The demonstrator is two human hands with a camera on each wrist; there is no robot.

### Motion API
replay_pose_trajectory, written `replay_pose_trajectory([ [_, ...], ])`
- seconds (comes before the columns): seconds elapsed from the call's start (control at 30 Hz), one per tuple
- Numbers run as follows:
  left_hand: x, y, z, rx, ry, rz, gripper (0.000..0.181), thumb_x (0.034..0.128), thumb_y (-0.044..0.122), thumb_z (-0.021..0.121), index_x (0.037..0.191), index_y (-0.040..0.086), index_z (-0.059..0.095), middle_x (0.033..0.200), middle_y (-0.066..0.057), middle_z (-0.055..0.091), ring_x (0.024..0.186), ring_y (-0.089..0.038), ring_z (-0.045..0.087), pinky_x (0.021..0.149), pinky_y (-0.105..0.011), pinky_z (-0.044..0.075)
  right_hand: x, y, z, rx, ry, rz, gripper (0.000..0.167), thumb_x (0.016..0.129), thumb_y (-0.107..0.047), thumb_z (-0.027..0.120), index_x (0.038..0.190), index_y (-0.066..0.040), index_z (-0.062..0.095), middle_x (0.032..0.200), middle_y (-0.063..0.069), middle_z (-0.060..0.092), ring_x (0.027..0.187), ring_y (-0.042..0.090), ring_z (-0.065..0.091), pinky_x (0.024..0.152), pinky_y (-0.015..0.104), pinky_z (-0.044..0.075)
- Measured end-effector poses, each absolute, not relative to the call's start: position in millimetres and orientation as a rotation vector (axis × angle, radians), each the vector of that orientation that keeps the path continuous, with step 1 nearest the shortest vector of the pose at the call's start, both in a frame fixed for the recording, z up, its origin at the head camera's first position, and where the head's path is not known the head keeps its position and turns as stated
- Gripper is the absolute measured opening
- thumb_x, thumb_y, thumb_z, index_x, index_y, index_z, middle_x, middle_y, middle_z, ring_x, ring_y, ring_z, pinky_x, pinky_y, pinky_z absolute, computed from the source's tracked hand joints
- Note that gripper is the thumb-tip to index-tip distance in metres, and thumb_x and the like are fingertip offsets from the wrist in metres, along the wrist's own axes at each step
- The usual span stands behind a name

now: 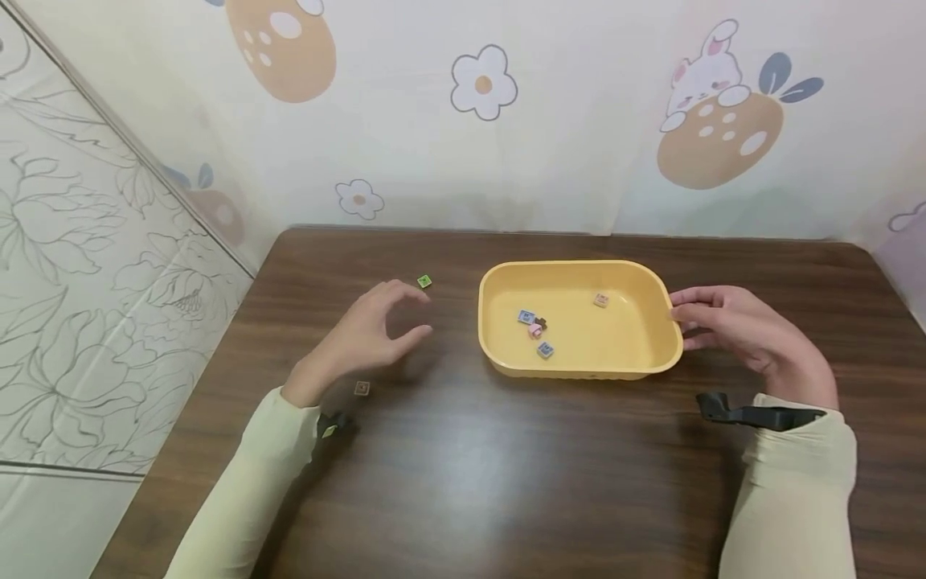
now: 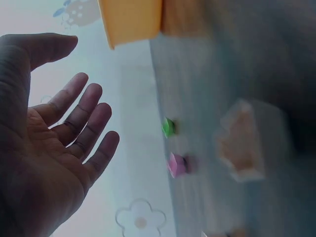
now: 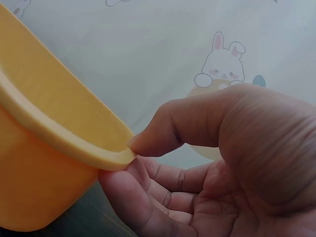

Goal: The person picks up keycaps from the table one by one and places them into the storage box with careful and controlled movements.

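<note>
A yellow plastic basin [image 1: 579, 366] stands on the dark wooden table. My right hand [image 1: 745, 330] pinches its right rim between thumb and fingers, closely seen in the right wrist view. Inside lie small square pieces: a blue one [image 1: 526, 317], a pink one [image 1: 535, 331], a dark one [image 1: 542, 323], a blue-grey one [image 1: 546, 350] and a peach one [image 1: 601, 300]. Left of the basin, my left hand [image 1: 369, 334] hovers with relaxed fingers and holds nothing. Nearest it are a green piece [image 1: 424, 281], a brown-and-white piece [image 1: 362, 388] and a pink piece [image 2: 177, 165] hidden in the head view.
The wooden table [image 1: 448, 482] ends against a wall [image 1: 564, 161] with a cartoon print. A second wall [image 1: 79, 265] with line-drawn flowers borders the left. A black wrist mount [image 1: 760, 416] sits on the right cuff. One pale piece [image 2: 244, 143] is blurred in the left wrist view.
</note>
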State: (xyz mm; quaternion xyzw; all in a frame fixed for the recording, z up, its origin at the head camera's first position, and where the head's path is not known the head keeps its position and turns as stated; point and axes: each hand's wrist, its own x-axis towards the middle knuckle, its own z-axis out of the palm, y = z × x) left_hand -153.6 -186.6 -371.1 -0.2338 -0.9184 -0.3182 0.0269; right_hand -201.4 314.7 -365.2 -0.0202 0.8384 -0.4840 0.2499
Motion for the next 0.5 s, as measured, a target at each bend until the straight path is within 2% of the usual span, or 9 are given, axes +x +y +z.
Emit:
replay_pose_trajectory([
  [0.13,-142,-202,-377,-0.650,-2.845,-1.005,0.040,0.0946,0.029,0.078,0.128,0.008,0.068,0.127,-0.007,0.072,0.128,-0.029,0.064,0.112,-0.051,0.049,-201,314,-365,-0.055,2.291,-1.322,0.051,0.108,-0.021,0.060,0.143,0.013,0.046,0.096,-0.020,0.069,0.086,0.004,0.071,0.078,0.028,0.065],
  [0.37,-117,-224,-391,-0.557,-2.876,-0.951,0.040,0.0929,0.029,0.080,0.126,0.010,0.068,0.122,-0.006,0.072,0.118,-0.026,0.065,0.106,-0.051,0.052,-202,315,-365,-0.060,2.292,-1.310,0.052,0.108,-0.020,0.058,0.145,0.014,0.043,0.096,-0.021,0.068,0.085,0.004,0.071,0.077,0.027,0.065],
  [0.5,-103,-232,-400,-0.542,-2.908,-0.891,0.042,0.0924,0.031,0.080,0.127,0.012,0.068,0.124,-0.003,0.072,0.118,-0.025,0.065,0.106,-0.051,0.051,-202,316,-366,-0.052,2.282,-1.310,0.051,0.109,-0.020,0.058,0.144,0.013,0.043,0.096,-0.021,0.067,0.085,0.003,0.070,0.077,0.026,0.065],
])
